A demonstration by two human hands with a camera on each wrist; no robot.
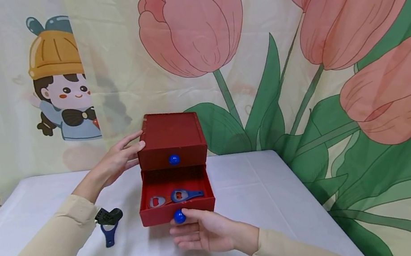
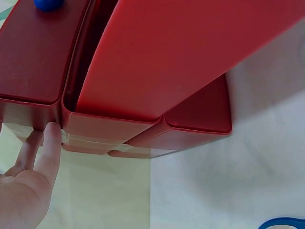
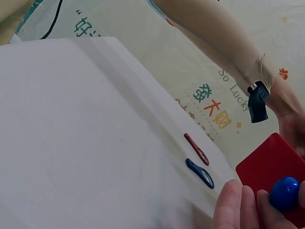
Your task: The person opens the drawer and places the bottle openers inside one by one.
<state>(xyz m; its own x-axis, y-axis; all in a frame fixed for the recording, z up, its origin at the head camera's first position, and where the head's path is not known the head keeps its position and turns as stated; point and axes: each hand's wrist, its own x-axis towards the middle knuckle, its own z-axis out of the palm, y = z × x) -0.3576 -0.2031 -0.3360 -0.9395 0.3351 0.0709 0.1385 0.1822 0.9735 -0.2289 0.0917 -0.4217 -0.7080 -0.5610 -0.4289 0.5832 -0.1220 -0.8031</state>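
On the table point(image 1: 260, 214), between both hands, sits the box point(image 1: 171, 131): left hand point(image 1: 116, 159) against its side, fingers nearly straight, gripping nothing; right hand point(image 1: 213, 230) pinching the lower knob point(image 1: 179, 216). Too hard a tug against that light touch, I'd say, could drag the box or tip the drawer point(image 1: 158, 216), spilling its openers point(image 1: 192, 194)

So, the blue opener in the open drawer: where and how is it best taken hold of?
Probably by its handle, pinched across its width from above. The blue opener lies flat with the handle toward the right, while its ring-shaped head sits close by the red opener. The walls of the drawer get in the way of a low sideways approach.
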